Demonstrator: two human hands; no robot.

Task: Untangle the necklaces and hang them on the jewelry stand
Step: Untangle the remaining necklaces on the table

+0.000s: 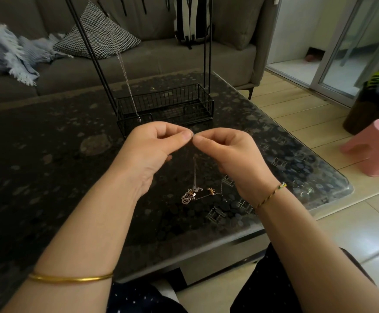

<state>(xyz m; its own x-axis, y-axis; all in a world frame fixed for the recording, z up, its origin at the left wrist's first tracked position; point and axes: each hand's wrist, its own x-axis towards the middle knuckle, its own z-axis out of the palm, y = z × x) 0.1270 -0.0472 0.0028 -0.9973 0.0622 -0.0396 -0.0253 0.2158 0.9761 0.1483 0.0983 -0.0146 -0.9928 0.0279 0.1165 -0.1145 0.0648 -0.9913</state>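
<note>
**Item 1. Left hand** (159, 143): raised above the table (48, 154). Thumb and forefinger are pinched on the top end of a fine silver chain (195, 170).

**Item 2. Right hand** (227, 152): thumb and forefinger are pinched on the same chain end, with fingertips touching those of the left hand. Whether a clasp sits between them is too small to tell.

**Item 3. Silver chain:** hangs almost straight down from the pinch, and its lower end runs into the tangle.

**Item 4. Tangle** (192, 195): a knot of necklaces with pendants and a gold charm (211, 190). It lies on the dark table between the two wrists, on the near side.

**Item 5. Jewelry stand** (166, 107): a black wire basket base with tall rods, just beyond the hands. One hung necklace (125, 71) drops from above to the basket's left corner.

**Hazards, as judged:**
- Lifting the chain further while its lower end is caught would likely drag the whole tangle up and draw the knot tighter.
- A sharp pull could snap so thin a link.
- The pinch is small, so a slip would drop the end back onto the knot and add a loop.
- The cord bracelet (271, 195) on the right wrist sits close to the loose chains and could snag one.
- A freed chain carried to the stand may catch on the hung necklace.
</note>
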